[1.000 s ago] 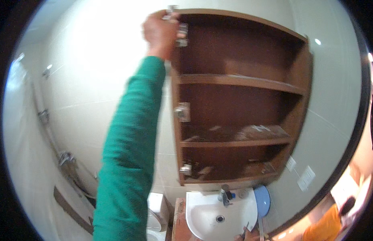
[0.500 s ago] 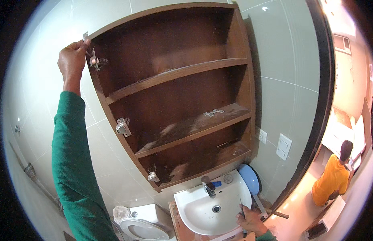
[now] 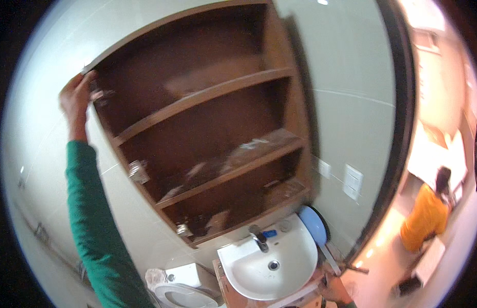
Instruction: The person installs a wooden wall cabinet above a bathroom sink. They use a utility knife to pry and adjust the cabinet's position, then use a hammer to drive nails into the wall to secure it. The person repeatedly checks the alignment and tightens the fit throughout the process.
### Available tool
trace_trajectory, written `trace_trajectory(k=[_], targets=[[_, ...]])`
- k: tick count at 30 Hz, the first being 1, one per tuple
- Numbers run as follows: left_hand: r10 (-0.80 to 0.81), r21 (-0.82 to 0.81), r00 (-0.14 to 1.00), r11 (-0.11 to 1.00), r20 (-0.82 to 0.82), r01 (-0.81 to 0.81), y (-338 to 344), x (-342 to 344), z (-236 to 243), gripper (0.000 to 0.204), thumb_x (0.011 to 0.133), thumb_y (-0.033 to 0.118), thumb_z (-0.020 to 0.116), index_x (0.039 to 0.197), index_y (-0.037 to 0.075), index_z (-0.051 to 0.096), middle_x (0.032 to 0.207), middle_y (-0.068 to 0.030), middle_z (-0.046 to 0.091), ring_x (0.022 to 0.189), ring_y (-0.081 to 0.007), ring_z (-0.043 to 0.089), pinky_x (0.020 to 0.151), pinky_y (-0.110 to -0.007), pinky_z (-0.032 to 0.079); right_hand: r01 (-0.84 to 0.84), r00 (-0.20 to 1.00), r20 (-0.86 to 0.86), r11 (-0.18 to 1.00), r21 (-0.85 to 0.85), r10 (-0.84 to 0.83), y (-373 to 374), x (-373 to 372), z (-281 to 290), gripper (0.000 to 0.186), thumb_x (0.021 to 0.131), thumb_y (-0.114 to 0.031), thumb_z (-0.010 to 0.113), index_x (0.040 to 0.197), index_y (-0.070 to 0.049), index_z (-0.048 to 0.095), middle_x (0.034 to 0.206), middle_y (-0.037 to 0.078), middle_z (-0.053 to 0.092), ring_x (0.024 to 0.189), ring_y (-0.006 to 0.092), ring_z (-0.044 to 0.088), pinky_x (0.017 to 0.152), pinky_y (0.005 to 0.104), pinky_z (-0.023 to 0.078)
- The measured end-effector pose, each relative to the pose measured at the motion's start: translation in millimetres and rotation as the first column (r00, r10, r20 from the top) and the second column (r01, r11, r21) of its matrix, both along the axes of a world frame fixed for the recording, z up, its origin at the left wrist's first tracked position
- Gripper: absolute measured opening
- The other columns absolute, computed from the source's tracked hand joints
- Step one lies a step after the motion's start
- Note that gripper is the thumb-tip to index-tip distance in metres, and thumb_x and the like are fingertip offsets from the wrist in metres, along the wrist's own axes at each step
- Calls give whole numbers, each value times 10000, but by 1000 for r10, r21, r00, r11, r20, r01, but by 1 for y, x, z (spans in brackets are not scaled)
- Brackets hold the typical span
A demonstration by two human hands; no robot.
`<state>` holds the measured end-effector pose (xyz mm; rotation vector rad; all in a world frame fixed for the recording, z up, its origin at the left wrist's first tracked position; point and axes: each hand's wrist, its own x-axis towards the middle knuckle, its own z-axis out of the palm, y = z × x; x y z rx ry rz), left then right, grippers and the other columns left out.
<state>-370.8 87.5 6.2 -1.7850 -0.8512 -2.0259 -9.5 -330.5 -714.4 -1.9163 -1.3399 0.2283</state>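
My left hand (image 3: pixel 75 97) is raised to the upper left corner of a brown wooden wall cabinet (image 3: pixel 207 97) without doors. Its fingers pinch a small silver metal piece (image 3: pixel 85 69) at that corner. Concealed hinges sit along the cabinet's left side: a blurred one beside the hand, a middle hinge (image 3: pixel 139 171) and a lower hinge (image 3: pixel 183 230). Low down, beyond the right rim of the white washbasin (image 3: pixel 295 285), my right hand (image 3: pixel 337 290) is closed round a slim dark tool; motion blur hides its tip. A flat metal piece (image 3: pixel 254 144) lies on the middle shelf.
A toilet (image 3: pixel 184 292) stands left of the basin and its black tap (image 3: pixel 259 238). A blue round basin (image 3: pixel 314 226) leans at the right wall, below switches (image 3: pixel 353 181). Through the dark door frame (image 3: pixel 403 102), a person in orange (image 3: pixel 426 218) sits in another room.
The view has shifted, so the cabinet appears further left. My left hand stays at the cabinet's upper corner. My right hand has moved from over the basin's rim to just beyond it, lower right.
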Motion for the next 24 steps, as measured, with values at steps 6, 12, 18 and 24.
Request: trace_trajectory(k=[6, 12, 18, 24], targets=[[-17, -10, 998, 1000, 58, 18, -31, 30, -4, 376, 855, 333, 837, 1107, 57, 801, 919, -107, 792, 785, -169, 734, 719, -313, 587, -115, 992, -42, 993, 40, 117, 31, 32, -61, 687, 925, -124, 617, 1561, -40, 370, 972, 163, 684, 815, 290, 657, 749, 419, 556], [84, -52, 996, 995, 6, -84, -28, 22, -13, 506, 900, 392, 807, 1231, 22, 706, 1075, -136, 765, 977, -205, 728, 848, -367, 589, -132, 991, 13, 991, 9, 132, 61, 5, 49, 586, 996, -189, 542, 1561, -129, 399, 964, 155, 717, 801, 304, 675, 770, 439, 556], [-703, -197, 669, 639, 242, 744, -12, 0, -18, 455, 1050, 289, 608, 1385, -15, 561, 1216, -156, 687, 1117, -279, 678, 934, -439, 617, -203, 968, -150, 979, 18, 203, 44, -43, 216, 427, 1051, -262, 501, 1455, -124, 522, 833, 69, 698, 689, 225, 646, 668, 394, 544], [-771, -259, 576, 517, 273, 815, -6, -1, -3, 387, 1049, 287, 615, 1305, -2, 636, 1229, -113, 668, 1089, -235, 649, 924, -379, 587, 0, 931, -355, 973, 233, 85, 58, -130, 385, 271, 1048, -191, 461, 1111, 28, 608, 683, 89, 638, 472, 158, 581, 464, 295, 466]])
